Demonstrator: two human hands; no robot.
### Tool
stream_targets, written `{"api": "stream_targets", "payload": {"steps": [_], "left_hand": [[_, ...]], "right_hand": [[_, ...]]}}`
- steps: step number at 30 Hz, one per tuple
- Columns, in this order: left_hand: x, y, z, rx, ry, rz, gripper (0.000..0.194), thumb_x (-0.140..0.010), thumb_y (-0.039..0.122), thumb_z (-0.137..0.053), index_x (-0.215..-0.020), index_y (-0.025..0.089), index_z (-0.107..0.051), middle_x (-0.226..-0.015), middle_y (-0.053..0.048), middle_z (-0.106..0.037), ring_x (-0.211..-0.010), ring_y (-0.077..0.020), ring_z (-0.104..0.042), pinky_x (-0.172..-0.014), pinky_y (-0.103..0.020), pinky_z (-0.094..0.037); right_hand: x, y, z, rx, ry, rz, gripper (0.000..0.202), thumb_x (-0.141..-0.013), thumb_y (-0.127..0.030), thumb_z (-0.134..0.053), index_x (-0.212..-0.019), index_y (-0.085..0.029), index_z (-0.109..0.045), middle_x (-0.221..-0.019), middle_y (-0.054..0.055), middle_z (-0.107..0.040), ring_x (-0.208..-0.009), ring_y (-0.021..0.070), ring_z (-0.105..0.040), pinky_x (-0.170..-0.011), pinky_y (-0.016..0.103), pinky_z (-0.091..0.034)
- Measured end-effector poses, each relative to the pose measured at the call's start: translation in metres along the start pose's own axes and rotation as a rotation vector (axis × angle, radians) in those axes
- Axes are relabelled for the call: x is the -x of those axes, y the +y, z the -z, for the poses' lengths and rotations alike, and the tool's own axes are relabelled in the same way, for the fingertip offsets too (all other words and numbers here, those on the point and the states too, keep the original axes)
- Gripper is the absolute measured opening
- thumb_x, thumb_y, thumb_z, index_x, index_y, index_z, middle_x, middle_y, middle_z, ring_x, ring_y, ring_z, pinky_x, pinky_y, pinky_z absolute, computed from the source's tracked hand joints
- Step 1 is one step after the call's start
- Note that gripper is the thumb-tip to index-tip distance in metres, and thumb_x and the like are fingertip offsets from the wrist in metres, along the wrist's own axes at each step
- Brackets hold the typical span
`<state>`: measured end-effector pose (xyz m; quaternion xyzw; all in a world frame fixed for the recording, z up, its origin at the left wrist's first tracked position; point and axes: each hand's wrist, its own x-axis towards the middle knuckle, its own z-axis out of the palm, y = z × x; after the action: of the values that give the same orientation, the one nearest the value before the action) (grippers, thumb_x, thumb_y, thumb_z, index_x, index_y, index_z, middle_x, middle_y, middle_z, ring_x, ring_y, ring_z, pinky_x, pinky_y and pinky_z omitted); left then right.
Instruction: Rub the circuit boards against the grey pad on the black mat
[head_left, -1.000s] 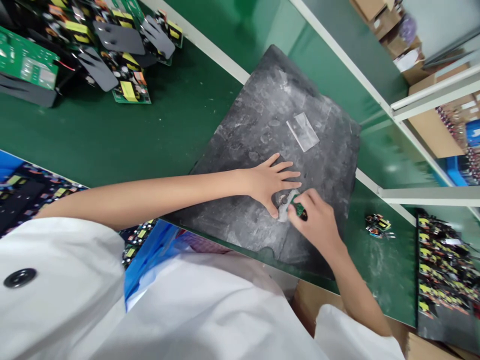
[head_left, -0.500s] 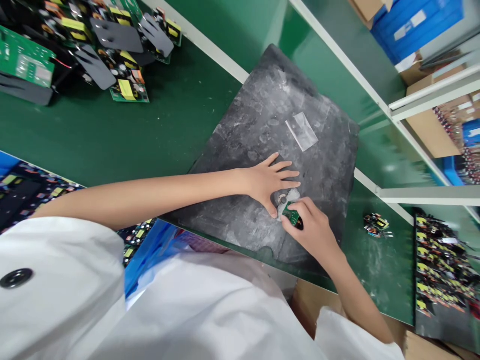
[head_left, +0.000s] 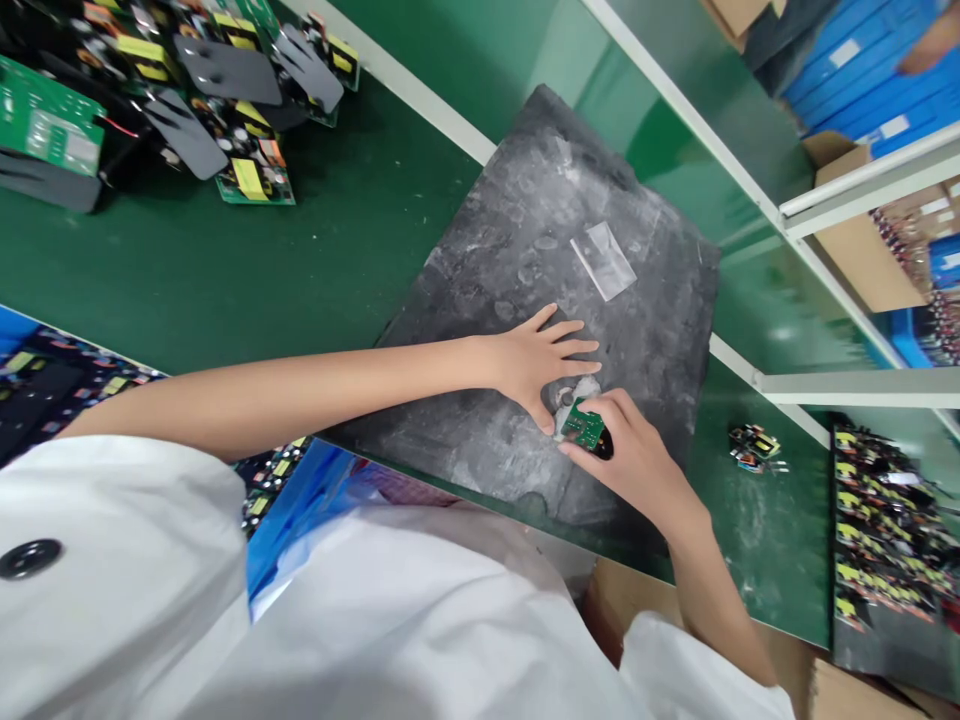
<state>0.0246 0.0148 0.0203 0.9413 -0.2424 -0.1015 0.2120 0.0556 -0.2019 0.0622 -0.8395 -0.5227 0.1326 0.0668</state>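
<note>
On the dark grey mat (head_left: 495, 250) my left hand (head_left: 529, 362) lies flat with its fingers spread. Its thumb reaches to a whitish-grey patch (head_left: 562, 405) that looks like paste or residue. My right hand (head_left: 630, 450) grips a small green circuit board (head_left: 583, 427) between thumb and fingers, its edge over that patch. A dark part shows at the board's right end, partly covered by the hand. Farther up the mat lies a small clear plastic bag (head_left: 604, 262).
Several circuit boards with grey plates (head_left: 232, 70) are heaped at the upper left of the green table (head_left: 315, 260). A small component cluster (head_left: 754, 447) lies right of the mat, near a tray of boards (head_left: 885, 530). Blue bins (head_left: 870, 80) stand behind the white frame, with another person's hand (head_left: 932, 42).
My right hand has shifted slightly and its fingers have moved on the circuit board, so more of the board shows. The left hand stays put. Another person's hand has appeared by the blue bins.
</note>
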Motion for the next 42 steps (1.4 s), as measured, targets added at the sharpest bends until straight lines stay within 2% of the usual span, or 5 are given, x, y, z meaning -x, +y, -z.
{"api": "stream_targets", "payload": {"steps": [15,21,32,38,42], "left_hand": [[0.000,0.001,0.001,-0.022,0.007,-0.001,0.098,-0.069,0.073,-0.053,-0.148,0.023,-0.023,-0.156,-0.002,-0.012,-0.145,-0.0319,0.000,-0.113,-0.056,0.007],[-0.001,0.000,0.000,-0.036,-0.002,0.004,0.100,-0.069,0.075,-0.051,-0.149,0.024,-0.019,-0.157,-0.001,-0.010,-0.145,-0.0314,0.002,-0.113,-0.057,0.007],[-0.003,-0.003,-0.004,-0.045,0.004,-0.011,0.101,-0.069,0.078,-0.048,-0.149,0.024,-0.018,-0.157,-0.002,-0.010,-0.145,-0.0326,0.002,-0.113,-0.058,0.007],[-0.001,0.000,-0.001,-0.052,-0.013,-0.001,0.100,-0.069,0.076,-0.050,-0.149,0.024,-0.019,-0.157,-0.001,-0.009,-0.145,-0.0314,0.002,-0.113,-0.057,0.007],[-0.001,0.001,0.001,-0.051,-0.019,0.009,0.100,-0.069,0.076,-0.049,-0.149,0.024,-0.018,-0.157,-0.001,-0.009,-0.145,-0.0310,0.003,-0.113,-0.056,0.008]], "right_hand": [[-0.001,-0.002,-0.016,0.244,0.152,0.149,0.015,-0.084,-0.034,-0.049,-0.083,-0.020,-0.052,-0.080,0.002,-0.052,-0.058,0.0128,-0.052,-0.050,0.024,-0.037],[-0.013,0.004,-0.011,0.333,0.244,0.016,0.012,-0.081,-0.031,-0.049,-0.079,-0.019,-0.051,-0.077,0.001,-0.049,-0.058,0.0123,-0.049,-0.049,0.023,-0.033],[-0.016,0.007,-0.007,0.275,0.174,-0.012,0.011,-0.086,-0.030,-0.046,-0.086,-0.019,-0.049,-0.087,0.004,-0.045,-0.065,0.0150,-0.049,-0.054,0.024,-0.039],[-0.009,-0.007,-0.003,0.269,-0.007,0.035,0.015,-0.089,-0.033,-0.044,-0.085,-0.019,-0.047,-0.086,0.005,-0.045,-0.063,0.0158,-0.049,-0.053,0.026,-0.038],[-0.014,0.001,-0.003,0.313,0.067,-0.033,0.012,-0.087,-0.031,-0.044,-0.087,-0.019,-0.047,-0.085,0.004,-0.046,-0.063,0.0160,-0.049,-0.053,0.025,-0.036]]}}
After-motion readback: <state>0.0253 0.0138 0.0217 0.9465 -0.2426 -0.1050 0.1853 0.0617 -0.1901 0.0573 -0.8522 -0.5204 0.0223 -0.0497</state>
